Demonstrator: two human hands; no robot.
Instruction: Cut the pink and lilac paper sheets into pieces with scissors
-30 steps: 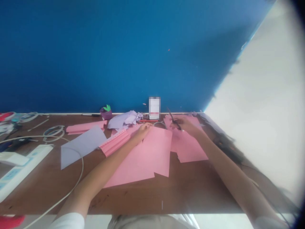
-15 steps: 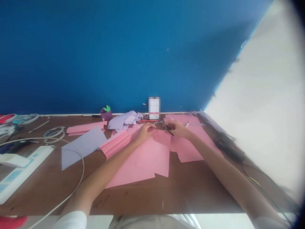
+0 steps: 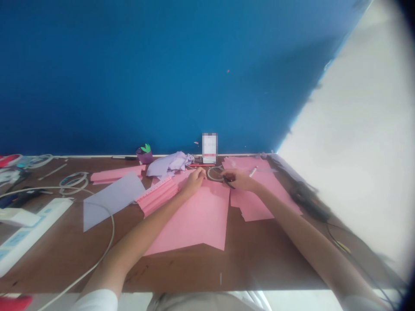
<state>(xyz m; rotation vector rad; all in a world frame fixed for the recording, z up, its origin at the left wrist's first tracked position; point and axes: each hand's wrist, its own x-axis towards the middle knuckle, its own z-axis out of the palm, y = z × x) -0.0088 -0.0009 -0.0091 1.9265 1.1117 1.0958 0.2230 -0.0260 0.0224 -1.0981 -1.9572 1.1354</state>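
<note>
While right hand (image 3: 240, 180) grips scissors (image 3: 228, 182), pointing up-left, over pink paper (image 3: 253, 203)

Tabletop (image 3: 259, 263) room below pink paper (image 3: 191, 220), white cable (image 3: 113, 233) left, blue wall (image 3: 162, 77) behind

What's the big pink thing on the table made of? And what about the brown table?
The big pink sheet looks like matt coloured paper: it lies thin and flat, with crisp cut edges and no shine. The brown tabletop looks like wood or wood-look laminate, reddish with a slight sheen; the picture can't settle which.
</note>
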